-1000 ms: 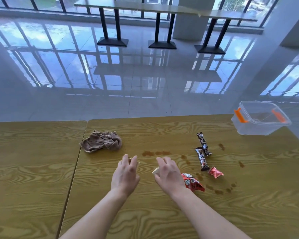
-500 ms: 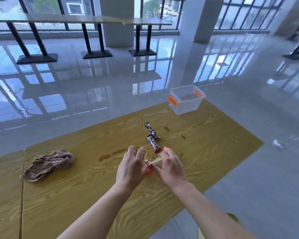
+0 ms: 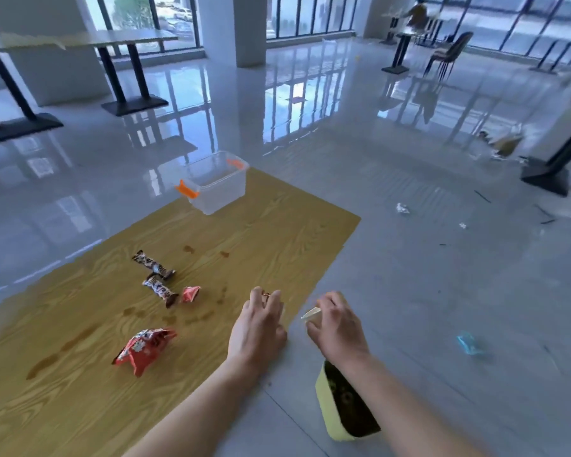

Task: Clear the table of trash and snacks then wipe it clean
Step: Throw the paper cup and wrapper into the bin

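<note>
My left hand [image 3: 259,324] hovers at the right edge of the wooden table [image 3: 277,239], fingers curled on a small wrapper piece [image 3: 266,295]. Past that edge, over the floor, my right hand [image 3: 335,323] pinches a pale scrap of trash [image 3: 311,313]. Under my right forearm stands a yellow-green bin [image 3: 340,404] on the floor. A red snack bag [image 3: 144,347], two dark candy bars [image 3: 153,264] [image 3: 160,290] and a small red wrapper [image 3: 190,293] lie on the table among brown stains [image 3: 63,346].
A clear plastic box with orange latches [image 3: 216,184] sits at the table's far corner. Scraps lie on the glossy floor, a white one [image 3: 402,208] and a blue one [image 3: 468,343]. Black-legged tables and a chair [image 3: 449,52] stand farther off.
The view swung right, putting the brown cloth out of frame. Both hands moved from the table's middle to its right edge with their scraps; the red snack bag stays on the table.
</note>
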Available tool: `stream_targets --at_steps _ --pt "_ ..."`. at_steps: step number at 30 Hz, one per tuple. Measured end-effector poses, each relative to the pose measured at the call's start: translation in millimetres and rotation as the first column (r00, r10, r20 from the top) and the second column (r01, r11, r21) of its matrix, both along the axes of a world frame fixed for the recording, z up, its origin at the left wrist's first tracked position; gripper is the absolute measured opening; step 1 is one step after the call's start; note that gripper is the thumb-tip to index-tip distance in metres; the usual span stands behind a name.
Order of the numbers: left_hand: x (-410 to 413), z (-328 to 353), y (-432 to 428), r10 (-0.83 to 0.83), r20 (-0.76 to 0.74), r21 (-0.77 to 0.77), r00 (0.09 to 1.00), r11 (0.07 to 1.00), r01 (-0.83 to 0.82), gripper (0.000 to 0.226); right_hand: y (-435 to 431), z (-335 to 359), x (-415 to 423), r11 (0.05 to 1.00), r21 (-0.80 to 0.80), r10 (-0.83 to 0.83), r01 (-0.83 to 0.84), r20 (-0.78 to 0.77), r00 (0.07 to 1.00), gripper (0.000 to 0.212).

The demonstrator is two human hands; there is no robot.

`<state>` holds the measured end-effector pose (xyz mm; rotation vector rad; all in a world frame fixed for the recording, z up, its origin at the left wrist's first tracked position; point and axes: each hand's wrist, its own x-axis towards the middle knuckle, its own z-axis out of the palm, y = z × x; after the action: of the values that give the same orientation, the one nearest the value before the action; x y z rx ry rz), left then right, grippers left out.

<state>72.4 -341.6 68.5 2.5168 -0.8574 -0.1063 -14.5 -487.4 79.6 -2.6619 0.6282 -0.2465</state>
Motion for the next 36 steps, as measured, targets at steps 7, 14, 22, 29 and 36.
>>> stream_targets --at_steps 7,14,22,29,36 --pt "-37.1 -24.1 -110.9 -0.088 -0.044 0.052 0.995 0.995 0.090 0.050 -110.2 -25.3 -50.2 0.992 0.050 -0.114 0.116 -0.048 0.992 0.032" --pt "-66.0 -73.6 -188.7 -0.109 -0.080 0.076 0.991 0.990 0.115 0.058 -187.2 -77.8 -89.5 0.975 0.107 -0.182 0.196 -0.127 0.975 0.033" --pt "-79.6 -200.5 -225.3 -0.100 -0.293 0.130 0.951 0.981 0.143 0.046 -213.2 -199.1 -119.1 0.933 0.196 -0.234 0.301 -0.305 0.923 0.041" --pt "-91.6 -319.7 -241.1 -0.156 -0.375 0.219 0.914 0.943 0.251 0.033 -215.8 -316.2 -125.2 0.860 0.265 -0.308 0.437 -0.412 0.857 0.042" --pt "-115.4 -404.1 -270.5 -0.011 -0.461 0.237 0.888 0.962 0.135 0.045 -218.3 -404.7 -131.3 0.810 0.297 -0.342 0.505 -0.460 0.820 0.047"
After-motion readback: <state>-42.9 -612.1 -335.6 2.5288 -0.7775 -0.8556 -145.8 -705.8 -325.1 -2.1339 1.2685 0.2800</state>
